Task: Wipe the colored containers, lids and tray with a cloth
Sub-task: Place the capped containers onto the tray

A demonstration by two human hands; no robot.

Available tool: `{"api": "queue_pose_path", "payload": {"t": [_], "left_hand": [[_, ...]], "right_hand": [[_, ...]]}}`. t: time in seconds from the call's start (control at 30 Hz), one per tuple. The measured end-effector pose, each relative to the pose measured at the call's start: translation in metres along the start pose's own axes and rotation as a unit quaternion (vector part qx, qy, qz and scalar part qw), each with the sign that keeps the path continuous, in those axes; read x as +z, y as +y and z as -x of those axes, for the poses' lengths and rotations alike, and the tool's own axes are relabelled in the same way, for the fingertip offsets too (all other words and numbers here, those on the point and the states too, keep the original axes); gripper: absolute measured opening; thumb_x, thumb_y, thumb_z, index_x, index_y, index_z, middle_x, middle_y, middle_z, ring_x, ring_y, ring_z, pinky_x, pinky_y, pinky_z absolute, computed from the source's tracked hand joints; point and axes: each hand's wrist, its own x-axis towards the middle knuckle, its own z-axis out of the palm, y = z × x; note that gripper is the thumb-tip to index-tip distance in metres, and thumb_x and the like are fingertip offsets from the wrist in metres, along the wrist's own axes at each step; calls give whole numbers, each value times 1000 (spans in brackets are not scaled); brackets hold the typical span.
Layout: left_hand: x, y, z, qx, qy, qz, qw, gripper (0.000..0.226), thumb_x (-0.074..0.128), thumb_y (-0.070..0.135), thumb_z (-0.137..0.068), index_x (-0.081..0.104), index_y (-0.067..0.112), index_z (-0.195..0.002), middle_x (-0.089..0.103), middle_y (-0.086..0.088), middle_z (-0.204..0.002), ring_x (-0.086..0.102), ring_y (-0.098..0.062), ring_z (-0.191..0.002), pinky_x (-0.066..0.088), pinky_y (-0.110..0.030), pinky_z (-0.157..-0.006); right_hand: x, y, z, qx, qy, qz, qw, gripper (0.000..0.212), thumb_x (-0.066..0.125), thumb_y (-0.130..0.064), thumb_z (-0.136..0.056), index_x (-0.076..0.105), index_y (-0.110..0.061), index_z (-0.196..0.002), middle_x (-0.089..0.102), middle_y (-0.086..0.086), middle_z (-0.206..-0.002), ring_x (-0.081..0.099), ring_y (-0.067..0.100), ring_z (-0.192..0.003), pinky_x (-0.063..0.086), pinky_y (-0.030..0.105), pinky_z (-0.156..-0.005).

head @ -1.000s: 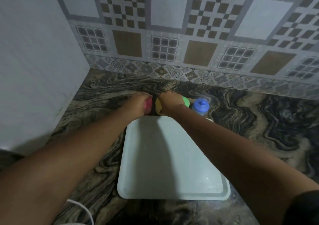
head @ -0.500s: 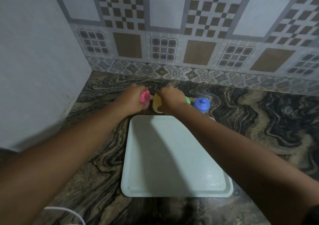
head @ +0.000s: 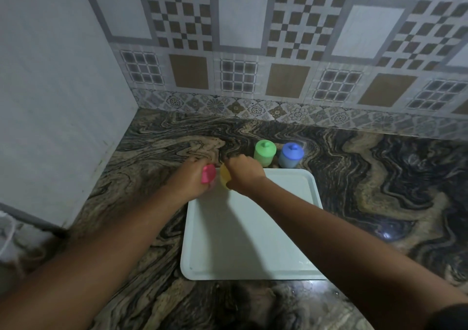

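Observation:
My left hand (head: 193,178) grips a pink container (head: 208,174) from above, at the far left corner of the pale tray (head: 243,241). Right beside it, my right hand (head: 243,173) grips a yellow container (head: 224,178), also over the tray's far edge. Both containers are mostly hidden under my fingers. A green lidded container (head: 264,152) and a blue lidded container (head: 291,154) stand upright on the counter just behind the tray. No cloth is in view.
The tray lies on a dark marbled counter (head: 379,190). A patterned tile wall (head: 253,51) runs along the back and a plain white panel (head: 50,102) closes the left side. A white cord (head: 7,238) lies at the lower left.
Both hands have drawn the pink and yellow containers nearer, to the tray's far edge. The green container, earlier half hidden behind my right hand, now stands in full view.

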Motion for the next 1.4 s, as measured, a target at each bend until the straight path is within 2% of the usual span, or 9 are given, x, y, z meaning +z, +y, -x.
{"api": "queue_pose_path", "payload": {"t": [0.17,0.33,0.5,0.57,0.73,0.9,1.1,1.27,1.4], "left_hand": [[4,-1,3,-16,14,7,1000,58,83,28,-70,62,20,-124,56,-16,-110,61,-35,-94,51,-32,-76],[6,0,5,-28,19,-3,999,64,80,33,-72,56,23,-131,54,-16,-118,62,-38,-99,55,-37,-82],[-2,10,14,-59,-6,-33,998,97,78,39,-73,22,30,-151,49,-17,-133,58,-40,-113,54,-44,-84],[-8,12,19,-61,-7,-39,997,103,77,46,-70,17,28,-152,46,-16,-140,55,-40,-119,53,-46,-89],[-33,20,25,-37,43,-21,998,92,70,61,-78,28,27,-152,44,-11,-149,49,-36,-131,48,-47,-100],[-41,57,4,16,126,-5,992,64,65,44,-90,47,14,-143,56,-14,-139,54,-35,-126,47,-42,-96],[0,124,-51,62,69,-24,995,65,66,41,-87,46,17,-144,53,-12,-143,49,-34,-130,45,-42,-102],[34,149,-94,37,-6,-89,995,82,73,48,-80,37,23,-149,42,-8,-152,40,-33,-138,40,-49,-109],[51,148,-110,23,-33,-102,994,74,76,45,-78,45,27,-142,46,-8,-145,46,-34,-133,43,-52,-105]], "right_hand": [[10,-7,1,-21,18,-7,1000,41,70,-18,-86,59,-15,-126,67,14,-123,67,39,-109,54,41,-83],[13,-6,2,-26,25,-15,999,58,71,-19,-86,48,-16,-139,62,12,-131,66,40,-110,55,43,-82],[13,-7,7,-20,5,-18,1000,90,80,-32,-84,29,-17,-157,45,14,-153,59,39,-125,54,45,-93],[11,-5,10,-17,1,-22,1000,99,82,-37,-82,23,-18,-159,39,12,-158,55,37,-130,53,45,-97],[-2,20,27,19,43,-70,996,102,84,-43,-78,26,-22,-160,39,8,-159,52,32,-135,52,44,-97],[-19,71,48,115,94,-116,982,94,82,-45,-80,33,-22,-157,40,6,-160,49,31,-139,50,44,-103],[-26,130,58,194,106,-137,966,70,76,-36,-86,47,-20,-147,61,11,-138,60,35,-124,51,43,-93],[-15,152,41,218,70,-161,960,85,76,-40,-86,34,-20,-157,56,12,-144,57,35,-127,50,41,-96],[-5,162,27,224,60,-195,953,97,79,-46,-83,27,-20,-160,49,12,-151,52,36,-133,48,42,-100]]}}
